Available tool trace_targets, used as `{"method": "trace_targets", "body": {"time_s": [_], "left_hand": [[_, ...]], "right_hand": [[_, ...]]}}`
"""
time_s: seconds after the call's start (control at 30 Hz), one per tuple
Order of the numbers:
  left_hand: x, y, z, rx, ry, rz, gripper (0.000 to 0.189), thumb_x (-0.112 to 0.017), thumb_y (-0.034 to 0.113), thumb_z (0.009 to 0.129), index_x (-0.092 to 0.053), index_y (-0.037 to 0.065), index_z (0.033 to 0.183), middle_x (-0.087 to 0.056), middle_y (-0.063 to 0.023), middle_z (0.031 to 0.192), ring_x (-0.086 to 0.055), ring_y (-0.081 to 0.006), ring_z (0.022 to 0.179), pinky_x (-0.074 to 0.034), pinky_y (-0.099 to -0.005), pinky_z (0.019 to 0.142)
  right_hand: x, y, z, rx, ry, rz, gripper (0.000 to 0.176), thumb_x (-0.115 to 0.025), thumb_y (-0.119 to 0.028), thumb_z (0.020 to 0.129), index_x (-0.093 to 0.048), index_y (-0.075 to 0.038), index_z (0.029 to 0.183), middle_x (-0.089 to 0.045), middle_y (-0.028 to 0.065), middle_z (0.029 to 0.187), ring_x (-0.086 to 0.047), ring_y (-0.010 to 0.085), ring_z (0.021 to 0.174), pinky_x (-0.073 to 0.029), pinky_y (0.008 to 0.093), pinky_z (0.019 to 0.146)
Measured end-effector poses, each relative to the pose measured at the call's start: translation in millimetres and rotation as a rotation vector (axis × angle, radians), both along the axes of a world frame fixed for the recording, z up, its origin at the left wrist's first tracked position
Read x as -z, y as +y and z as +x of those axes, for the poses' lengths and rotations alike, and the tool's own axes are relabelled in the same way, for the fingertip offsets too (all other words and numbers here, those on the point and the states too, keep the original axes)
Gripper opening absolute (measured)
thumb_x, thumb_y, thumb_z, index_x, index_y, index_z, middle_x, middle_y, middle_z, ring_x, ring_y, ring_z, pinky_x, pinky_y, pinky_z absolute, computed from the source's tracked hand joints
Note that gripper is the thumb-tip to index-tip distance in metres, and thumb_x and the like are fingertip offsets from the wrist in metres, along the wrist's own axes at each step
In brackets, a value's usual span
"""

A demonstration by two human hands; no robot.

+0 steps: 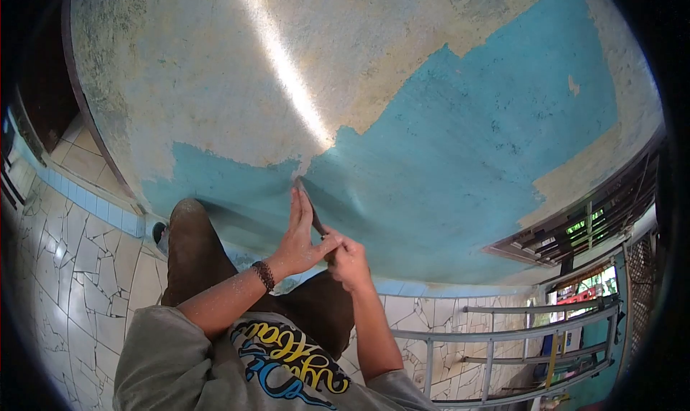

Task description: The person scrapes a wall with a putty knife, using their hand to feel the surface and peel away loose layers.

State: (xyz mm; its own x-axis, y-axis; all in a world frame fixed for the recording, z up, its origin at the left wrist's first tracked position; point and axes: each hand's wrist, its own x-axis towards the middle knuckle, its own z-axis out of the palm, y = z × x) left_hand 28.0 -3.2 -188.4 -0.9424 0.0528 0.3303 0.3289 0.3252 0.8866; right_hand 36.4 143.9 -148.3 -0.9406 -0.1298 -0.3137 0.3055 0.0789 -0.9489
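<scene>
Scraper stroke on blue wall paint, both hands on tool

Right hand [348, 260] fisted round the handle of the scraper [315, 220], fingers curled tight. Left hand [298, 242] has fingers straight and pressed together, flat along the blade, pushing it at the wall [215, 73]. Blade tip sits right at the ragged edge where the blue paint [445, 145] meets bare plaster, low on the wall above the tiled floor [72, 281]. Beaded bracelet [264, 274] on left wrist; metal ladder [503, 339] lies lower right, well apart. Looks like mid-strip: upper left of the wall is bare, a big blue patch not yet scraped. Next stroke probably needs a shallow blade angle and steady left-palm pressure, pushing further into the blue.
</scene>
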Motion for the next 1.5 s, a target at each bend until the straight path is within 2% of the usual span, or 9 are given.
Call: {"method": "trace_targets", "body": {"time_s": [0.07,0.17,0.57,0.77,0.87,0.97,1.17,1.33,1.5], "left_hand": [[-1,4,-3,0.037,0.005,0.056,0.119,-0.070,0.047,0.085,0.012,-0.013,0.147,0.011,-0.0410,0.152,0.009,-0.0518,0.145,-0.009,-0.0521,0.118],[4,0,-8,-0.136,0.097,0.000,0.119,-0.070,0.047,0.085,0.012,-0.013,0.147,0.011,-0.0413,0.152,0.009,-0.0518,0.145,-0.008,-0.0523,0.118],[-1,-10,-2,0.058,0.036,-0.024,0.118,-0.070,0.044,0.085,0.013,-0.011,0.148,0.011,-0.0391,0.153,0.009,-0.0513,0.145,-0.009,-0.0525,0.118],[-7,-20,-3,-0.101,0.094,-0.006,0.116,-0.069,0.044,0.086,0.012,-0.011,0.148,0.012,-0.0401,0.153,0.009,-0.0514,0.145,-0.008,-0.0514,0.118],[-7,-14,-2,0.079,0.030,0.021,0.114,-0.069,0.042,0.087,0.011,-0.010,0.148,0.011,-0.0402,0.153,0.009,-0.0513,0.145,-0.007,-0.0516,0.118],[-2,-5,-7,-0.119,0.157,0.042,0.114,-0.069,0.043,0.086,0.010,-0.010,0.149,0.008,-0.0400,0.153,0.008,-0.0514,0.145,-0.007,-0.0526,0.118],[-12,-12,0,0.052,0.065,-0.059,0.117,-0.070,0.046,0.084,0.009,-0.010,0.149,0.006,-0.0388,0.154,0.005,-0.0505,0.146,-0.007,-0.0530,0.118],[-17,-9,1,-0.006,0.051,-0.086,0.116,-0.070,0.048,0.085,0.007,-0.010,0.149,0.004,-0.0395,0.154,0.001,-0.0517,0.146,-0.008,-0.0537,0.118],[-10,-3,1,-0.089,0.166,-0.010,0.114,-0.068,0.049,0.086,0.005,-0.009,0.150,0.003,-0.0402,0.154,0.000,-0.0530,0.145,-0.009,-0.0558,0.117]], "right_hand": [[-2,4,-5,-0.027,0.027,0.009,0.031,-0.050,-0.016,0.100,-0.066,-0.006,0.124,-0.050,-0.0048,0.065,-0.039,0.0042,0.048,-0.029,0.0228,0.042],[17,-14,-14,-0.058,0.121,0.090,0.032,-0.049,-0.018,0.101,-0.064,-0.006,0.127,-0.046,-0.0064,0.063,-0.036,0.0028,0.045,-0.025,0.0216,0.039],[-5,-3,3,0.023,-0.023,-0.043,0.029,-0.053,-0.013,0.098,-0.068,-0.006,0.122,-0.052,-0.0042,0.066,-0.040,0.0048,0.050,-0.029,0.0237,0.042],[5,-19,-11,-0.031,0.067,-0.006,0.029,-0.051,-0.011,0.099,-0.068,-0.005,0.122,-0.054,-0.0043,0.067,-0.040,0.0051,0.049,-0.029,0.0249,0.043],[-9,-11,0,-0.028,0.036,-0.026,0.030,-0.050,-0.012,0.099,-0.067,-0.005,0.122,-0.053,-0.0044,0.067,-0.039,0.0044,0.049,-0.028,0.0240,0.043],[2,-13,-10,-0.049,0.064,-0.036,0.031,-0.048,-0.014,0.100,-0.066,-0.004,0.124,-0.052,-0.0043,0.067,-0.039,0.0042,0.049,-0.028,0.0230,0.042],[-18,-9,5,0.000,0.009,-0.092,0.032,-0.049,-0.016,0.100,-0.064,-0.004,0.126,-0.051,-0.0046,0.067,-0.037,0.0040,0.046,-0.027,0.0226,0.039],[-7,-8,8,0.014,-0.071,-0.215,0.032,-0.049,-0.016,0.100,-0.063,-0.004,0.127,-0.051,-0.0035,0.066,-0.038,0.0043,0.044,-0.026,0.0220,0.037],[-15,-13,-12,-0.065,0.063,-0.100,0.032,-0.051,-0.015,0.098,-0.065,-0.004,0.125,-0.056,-0.0022,0.068,-0.039,0.0050,0.045,-0.028,0.0229,0.040]]}}
